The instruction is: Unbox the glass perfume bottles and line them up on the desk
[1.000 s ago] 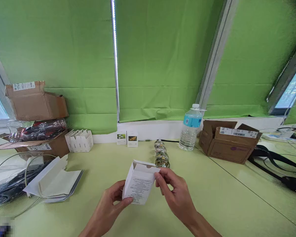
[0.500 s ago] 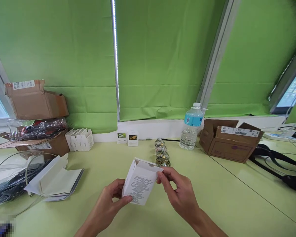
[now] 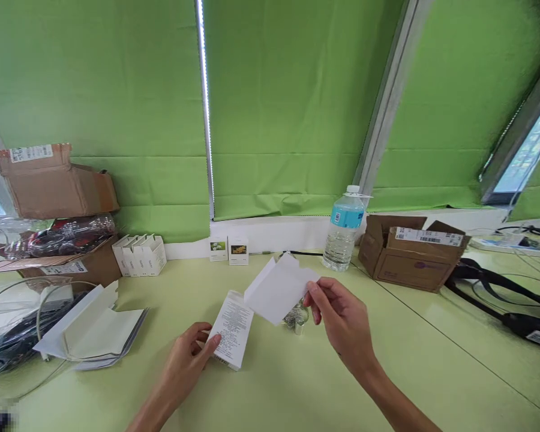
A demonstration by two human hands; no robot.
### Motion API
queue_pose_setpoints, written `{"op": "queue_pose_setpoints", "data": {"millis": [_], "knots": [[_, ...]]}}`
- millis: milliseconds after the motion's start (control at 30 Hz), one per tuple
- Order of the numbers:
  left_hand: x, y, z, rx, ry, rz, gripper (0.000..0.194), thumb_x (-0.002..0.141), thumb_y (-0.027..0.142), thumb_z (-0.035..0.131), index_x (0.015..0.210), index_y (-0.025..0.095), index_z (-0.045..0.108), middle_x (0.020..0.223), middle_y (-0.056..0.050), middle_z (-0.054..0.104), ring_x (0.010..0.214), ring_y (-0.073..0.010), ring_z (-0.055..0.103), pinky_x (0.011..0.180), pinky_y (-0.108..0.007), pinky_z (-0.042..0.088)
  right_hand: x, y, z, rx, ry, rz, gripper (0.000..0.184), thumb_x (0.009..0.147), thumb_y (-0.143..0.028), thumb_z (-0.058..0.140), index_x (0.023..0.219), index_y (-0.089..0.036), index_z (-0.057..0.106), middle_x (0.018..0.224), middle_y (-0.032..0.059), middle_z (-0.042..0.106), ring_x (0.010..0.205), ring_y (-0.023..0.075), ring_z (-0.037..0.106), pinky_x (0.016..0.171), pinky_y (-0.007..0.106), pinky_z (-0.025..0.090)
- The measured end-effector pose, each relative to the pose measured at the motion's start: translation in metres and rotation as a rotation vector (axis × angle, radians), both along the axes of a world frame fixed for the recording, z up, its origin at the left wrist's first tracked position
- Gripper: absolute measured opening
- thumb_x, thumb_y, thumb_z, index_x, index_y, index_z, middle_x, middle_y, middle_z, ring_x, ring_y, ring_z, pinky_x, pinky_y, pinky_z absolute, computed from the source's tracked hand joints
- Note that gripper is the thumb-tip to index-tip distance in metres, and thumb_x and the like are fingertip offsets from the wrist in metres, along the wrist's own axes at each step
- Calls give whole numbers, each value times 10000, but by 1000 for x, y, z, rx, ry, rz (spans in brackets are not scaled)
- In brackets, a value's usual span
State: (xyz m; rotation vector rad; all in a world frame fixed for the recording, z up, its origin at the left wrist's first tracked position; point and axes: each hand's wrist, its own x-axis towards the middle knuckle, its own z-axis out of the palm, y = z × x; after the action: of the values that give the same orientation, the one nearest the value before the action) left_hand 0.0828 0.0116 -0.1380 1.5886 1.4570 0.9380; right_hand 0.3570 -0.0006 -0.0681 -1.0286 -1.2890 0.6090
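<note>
My left hand grips a small white printed carton low over the pale green table, thumb on its near edge. My right hand pinches a folded white card insert, raised up and to the right of the carton. Behind and under the insert stands a row of small glass bottles with gold tops, mostly hidden by it.
A water bottle and an open cardboard box stand at the back right. Small white cartons and two picture cartons line the back wall. Flat white box blanks, bags and stacked boxes fill the left; black cables lie right.
My right hand has pulled the white insert out of the carton and lifted it to the right. My left hand has lowered the carton toward the table.
</note>
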Motion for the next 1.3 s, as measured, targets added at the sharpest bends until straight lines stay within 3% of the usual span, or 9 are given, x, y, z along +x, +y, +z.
{"op": "queue_pose_setpoints", "data": {"millis": [133, 233, 400, 600, 933, 1033, 1167, 1233, 1300], "knots": [[-1, -3, -2, 251, 294, 170, 443, 833, 552, 504, 1077, 197, 607, 1065, -103, 649, 738, -207, 628, 630, -328, 503, -6, 4, -7, -126, 23, 113, 294, 892, -433, 576, 756, -172, 585, 618, 2, 578, 475, 89, 446, 431, 214, 383], [5, -12, -4, 421, 372, 79, 494, 873, 463, 498, 1311, 238, 457, 1296, -118, 547, 1087, -258, 592, 800, -366, 529, -12, 5, -13, -208, 67, 223, 330, 879, -448, 585, 714, -162, 571, 610, 13, 604, 452, 93, 479, 423, 222, 405], [19, -29, -6, 679, 547, -56, 958, 735, 392, 704, 1493, 272, 131, 1535, -112, 277, 1360, -321, 347, 1006, -444, 437, -26, -2, -18, -351, 169, 416, 335, 860, -448, 603, 713, -150, 554, 649, 51, 665, 425, 123, 555, 438, 263, 468], [20, -30, -9, 728, 574, -110, 984, 735, 456, 702, 1504, 282, 114, 1545, -116, 250, 1320, -352, 409, 963, -425, 475, -31, -8, -20, -513, 341, 563, 297, 819, -411, 646, 743, -137, 560, 690, 83, 693, 447, 144, 596, 471, 297, 520], [12, -31, -9, 606, 347, -145, 471, 916, 215, 399, 1376, 301, 452, 1394, -55, 502, 1259, -240, 493, 1003, -330, 443, -29, -4, -23, -563, 403, 577, 268, 837, -409, 630, 860, -145, 587, 643, 40, 676, 432, 86, 508, 438, 206, 430], [12, -30, -1, 511, 202, -12, 357, 943, 291, 387, 1246, 261, 573, 1250, -80, 604, 1136, -237, 571, 933, -314, 470, -28, -6, -26, -616, 133, 611, 365, 886, -466, 545, 1050, -146, 613, 509, -12, 617, 380, 74, 438, 383, 166, 334], [14, -26, 9, 341, 45, 213, 356, 921, 470, 416, 853, 197, 633, 715, -49, 635, 632, -186, 588, 565, -265, 461, -31, -6, -41, -656, -173, 604, 462, 894, -535, 486, 1149, -165, 595, 454, -35, 590, 292, 64, 377, 327, 155, 264], [15, -24, 14, 314, -93, 283, 368, 892, 528, 447, 931, 193, 595, 642, -11, 586, 544, -155, 534, 492, -241, 416, -35, -5, -50, -635, -177, 578, 482, 879, -561, 491, 1131, -167, 605, 545, -18, 623, 336, 82, 469, 344, 174, 353], [14, -23, 18, 326, -250, 339, 488, 865, 543, 493, 1210, 198, 476, 690, 4, 591, 534, -136, 527, 491, -225, 425, -38, -4, -57, -606, -119, 582, 467, 852, -561, 536, 1068, -158, 632, 652, 2, 635, 463, 128, 590, 420, 229, 478]]}}
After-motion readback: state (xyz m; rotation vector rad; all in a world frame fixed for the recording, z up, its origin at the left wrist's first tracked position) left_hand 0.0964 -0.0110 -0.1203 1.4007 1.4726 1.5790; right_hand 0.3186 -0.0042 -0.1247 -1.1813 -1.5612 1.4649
